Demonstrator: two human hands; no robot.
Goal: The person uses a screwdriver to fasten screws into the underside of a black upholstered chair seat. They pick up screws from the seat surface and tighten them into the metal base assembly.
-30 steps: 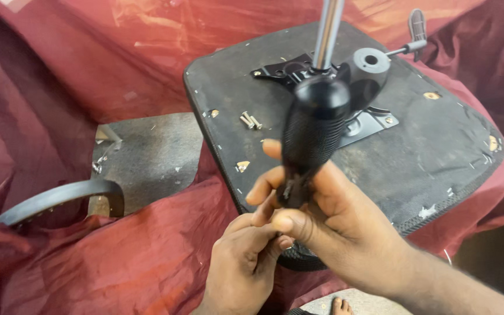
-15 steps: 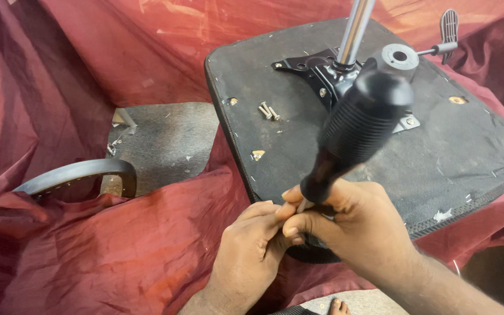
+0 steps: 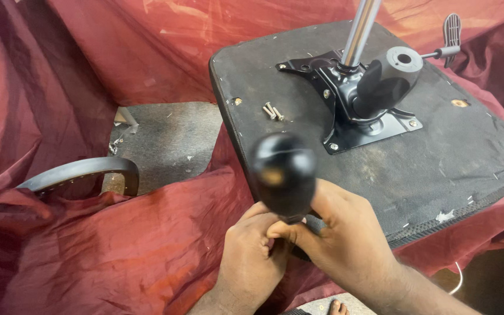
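A thick black tool handle [image 3: 284, 175] with a rounded end points up toward the camera, blurred. My right hand [image 3: 345, 239] wraps its lower part from the right. The fingers of my left hand [image 3: 252, 256] close on its base from the left, and the two hands touch each other. What lies below the handle is hidden by my fingers. Just behind them lies an upturned chair seat [image 3: 438, 169] with a black metal mechanism plate [image 3: 357, 111] and a shiny metal column [image 3: 361, 26] rising from it.
Two loose screws [image 3: 272, 111] lie on the seat near its left edge. A lever with a black paddle [image 3: 451, 32] sticks out at the top right. A curved grey armrest [image 3: 83, 172] lies at the left on red cloth [image 3: 118, 251], beside grey floor [image 3: 170, 140].
The black handle has swung from leaning over the seat to pointing at the camera. The view has shifted, so the seat sits further right. Both hands stay on the handle's base.
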